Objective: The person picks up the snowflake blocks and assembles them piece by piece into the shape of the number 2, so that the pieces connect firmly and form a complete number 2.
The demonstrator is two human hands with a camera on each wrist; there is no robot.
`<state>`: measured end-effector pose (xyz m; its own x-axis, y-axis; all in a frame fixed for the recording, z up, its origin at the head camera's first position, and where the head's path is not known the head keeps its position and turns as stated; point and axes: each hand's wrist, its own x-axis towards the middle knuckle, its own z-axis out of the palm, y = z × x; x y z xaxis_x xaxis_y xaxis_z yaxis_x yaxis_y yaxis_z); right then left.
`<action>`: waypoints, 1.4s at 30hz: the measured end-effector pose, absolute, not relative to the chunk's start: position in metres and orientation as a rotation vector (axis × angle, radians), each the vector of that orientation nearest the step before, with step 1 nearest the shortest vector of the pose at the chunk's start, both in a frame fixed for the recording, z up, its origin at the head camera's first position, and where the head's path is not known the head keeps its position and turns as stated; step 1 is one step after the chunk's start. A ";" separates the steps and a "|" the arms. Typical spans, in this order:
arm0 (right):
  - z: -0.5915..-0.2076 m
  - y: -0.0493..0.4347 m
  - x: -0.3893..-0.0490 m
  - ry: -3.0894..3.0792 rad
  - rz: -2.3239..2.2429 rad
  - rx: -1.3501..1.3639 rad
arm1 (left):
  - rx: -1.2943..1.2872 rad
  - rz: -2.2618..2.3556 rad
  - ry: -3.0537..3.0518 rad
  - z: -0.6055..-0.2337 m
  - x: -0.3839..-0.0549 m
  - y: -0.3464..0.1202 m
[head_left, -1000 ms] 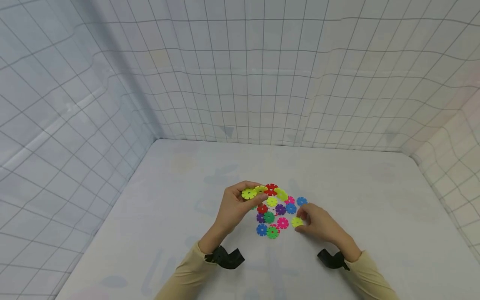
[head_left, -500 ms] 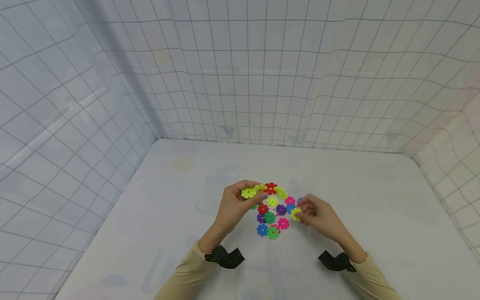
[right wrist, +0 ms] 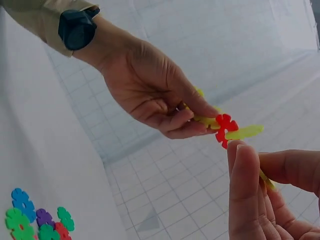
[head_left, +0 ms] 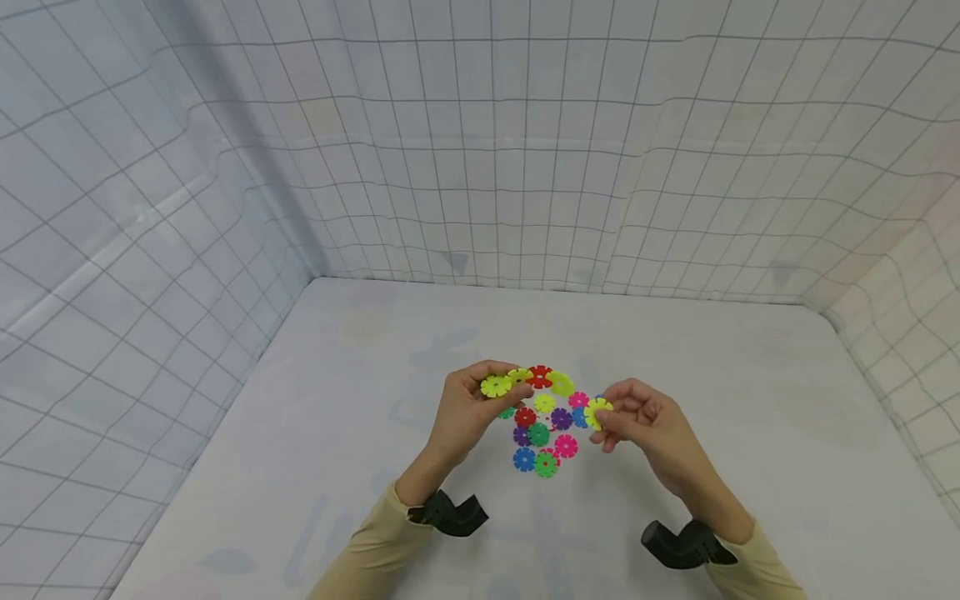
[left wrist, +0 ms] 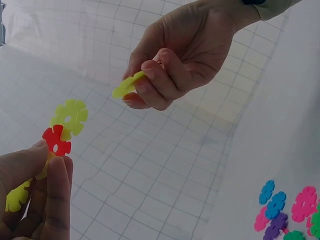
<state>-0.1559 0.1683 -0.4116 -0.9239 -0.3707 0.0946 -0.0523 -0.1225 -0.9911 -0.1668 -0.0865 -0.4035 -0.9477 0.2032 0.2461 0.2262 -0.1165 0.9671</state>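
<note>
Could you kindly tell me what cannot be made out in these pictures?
Head view: a blue disc is partly hidden behind the yellow disc in the right hand.
Right wrist view: that yellow disc is mostly covered by the right hand.
Left wrist view: the left hand partly hides two yellow discs.
Left wrist view: some unheld discs run past the right and bottom edges.

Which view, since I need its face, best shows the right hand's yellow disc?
The head view: the yellow disc shows most of its notched face, though small. The left wrist view catches it slanted, partly hidden by the fingers; the right wrist view, only a sliver.
</note>
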 end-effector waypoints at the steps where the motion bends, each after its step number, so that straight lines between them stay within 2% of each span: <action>1: -0.410 0.168 -0.155 1.914 -2.161 -0.477 | -0.508 -2.277 -2.078 -0.404 -0.167 -0.086; 17: -0.400 0.156 -0.152 1.766 -2.278 -0.523 | -0.524 -2.275 -2.037 -0.403 -0.166 -0.086; 30: -0.404 0.150 -0.152 1.542 -2.315 -0.477 | -0.500 -2.237 -2.078 -0.403 -0.167 -0.085; 42: -0.400 0.153 -0.150 1.584 -2.350 -0.412 | -0.501 -2.233 -2.113 -0.404 -0.167 -0.084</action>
